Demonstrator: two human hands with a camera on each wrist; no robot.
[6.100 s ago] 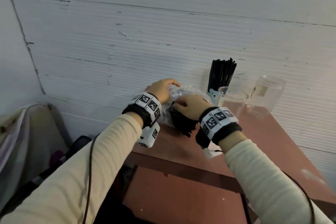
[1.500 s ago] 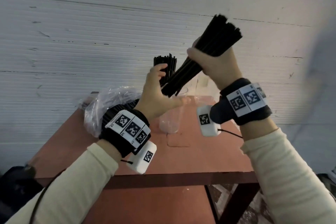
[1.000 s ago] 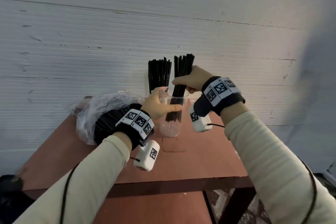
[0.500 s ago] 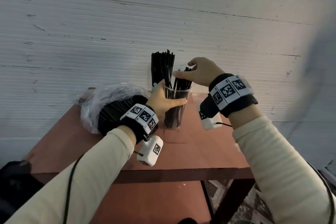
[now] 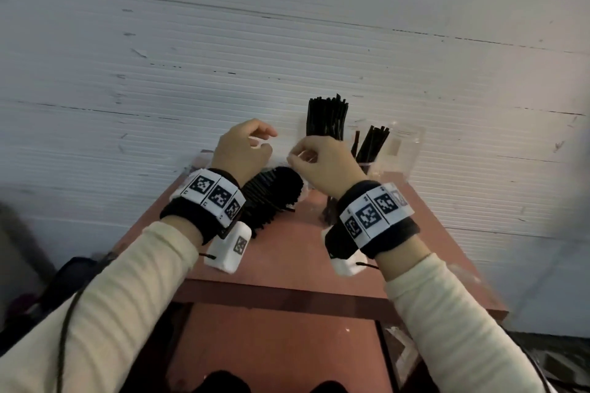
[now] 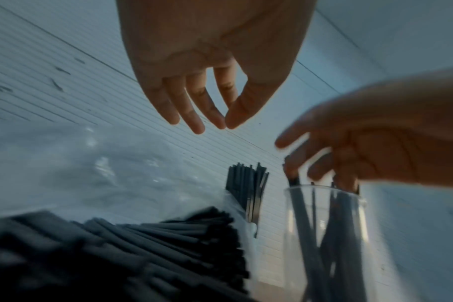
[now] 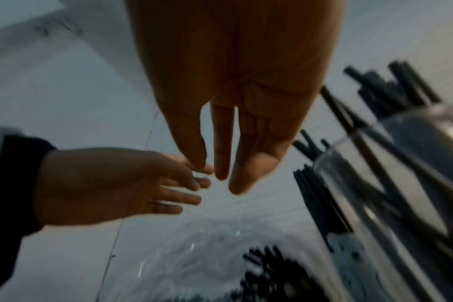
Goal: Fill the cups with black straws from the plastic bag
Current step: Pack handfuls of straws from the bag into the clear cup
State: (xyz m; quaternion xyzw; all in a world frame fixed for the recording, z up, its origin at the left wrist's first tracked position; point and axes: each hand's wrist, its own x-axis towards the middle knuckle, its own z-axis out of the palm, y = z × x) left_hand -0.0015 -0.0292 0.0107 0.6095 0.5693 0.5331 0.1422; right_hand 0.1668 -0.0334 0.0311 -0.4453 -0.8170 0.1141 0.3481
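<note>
A clear plastic bag [image 5: 303, 195] packed with black straws [image 5: 271, 195] lies on its side on the red-brown table [image 5: 287, 258]. My left hand [image 5: 245, 147] hovers over the bag with relaxed fingers and holds nothing; the left wrist view shows its fingertips [image 6: 197, 126] spread above the bag [image 6: 91, 163]. My right hand [image 5: 319, 166] hangs just right of it, fingers loose and empty [image 7: 230, 167]. Behind my right hand stands a clear cup [image 5: 372, 166] with a few straws [image 5: 372, 143]. A full bundle of straws [image 5: 325, 118] stands in a cup against the wall.
An empty clear cup [image 5: 405, 147] stands at the back right, by the white ribbed wall [image 5: 287, 57]. The table's front edge [image 5: 287, 293] runs below my wrists. A dark bag or cloth [image 5: 73, 271] lies left of the table.
My left hand has let go of the cup and my right hand has released the straws into it. Both hands have moved left and now hang over the bag.
</note>
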